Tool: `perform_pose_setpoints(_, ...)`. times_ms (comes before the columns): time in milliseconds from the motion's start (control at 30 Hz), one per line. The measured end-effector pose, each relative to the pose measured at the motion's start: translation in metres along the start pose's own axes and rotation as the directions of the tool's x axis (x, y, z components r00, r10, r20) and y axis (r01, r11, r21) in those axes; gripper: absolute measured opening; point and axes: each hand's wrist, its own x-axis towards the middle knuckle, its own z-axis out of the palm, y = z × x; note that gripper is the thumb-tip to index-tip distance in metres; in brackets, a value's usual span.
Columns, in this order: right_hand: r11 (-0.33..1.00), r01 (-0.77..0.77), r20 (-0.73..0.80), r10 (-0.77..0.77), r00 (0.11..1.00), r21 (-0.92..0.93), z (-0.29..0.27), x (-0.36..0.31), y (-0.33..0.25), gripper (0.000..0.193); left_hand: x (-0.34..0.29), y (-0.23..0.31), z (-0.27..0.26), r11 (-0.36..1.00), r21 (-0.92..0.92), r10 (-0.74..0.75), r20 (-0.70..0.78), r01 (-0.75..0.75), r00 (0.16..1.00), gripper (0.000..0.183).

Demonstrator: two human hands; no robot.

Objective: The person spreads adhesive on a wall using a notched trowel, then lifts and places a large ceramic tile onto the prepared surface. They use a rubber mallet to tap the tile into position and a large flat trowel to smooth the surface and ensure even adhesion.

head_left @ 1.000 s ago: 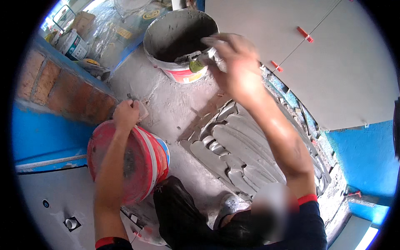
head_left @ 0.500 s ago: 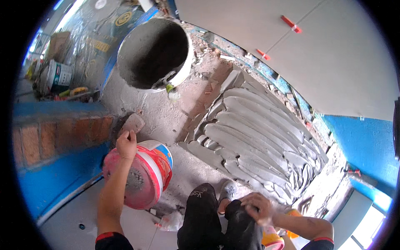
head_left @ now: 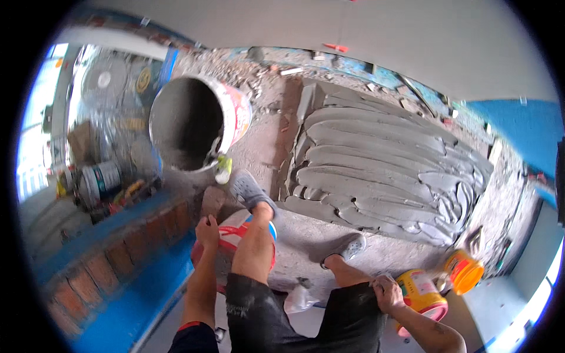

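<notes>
Head cam, my feed. L hand (head_left: 207, 230) closed, pinching flat brownish piece (head_left: 213, 201) by its near edge; piece is just beyond red/white bucket (head_left: 233, 230). R hand (head_left: 388, 294) on R knee, fingers curled; I can't tell if it holds anything. Ridged grey mortar bed (head_left: 376, 165) spread on floor (head_left: 306, 253), nr far edge by lt-grey tiled wall (head_left: 376, 29). Mortar-lined bucket (head_left: 238, 112) twd floor's far L corner, yellow-green handle (head_left: 223, 169) at rim. Orange tub (head_left: 468, 276) twd R edge.
</notes>
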Motion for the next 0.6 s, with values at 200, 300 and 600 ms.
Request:
perform_pose_setpoints(200,0.981,-0.145,-0.176,0.167,0.97,0.133,0.02,-0.01,-0.015,0.014,0.004,-0.011,0.008,0.987,-0.157,0.0,0.097,0.015,0.995,0.021)
perform_pose_setpoints(300,0.955,-0.218,-0.224,0.262,0.939,0.202,0.044,-0.015,-0.042,0.013,0.02,-0.019,0.013,0.998,0.028,0.04,0.312,-0.052,0.949,0.019)
perform_pose_setpoints(600,0.977,-0.185,-0.477,0.215,0.852,0.108,0.092,-0.022,-0.111,0.015,0.124,0.077,0.035,0.953,-0.287,0.274,0.692,-0.093,0.668,0.021)
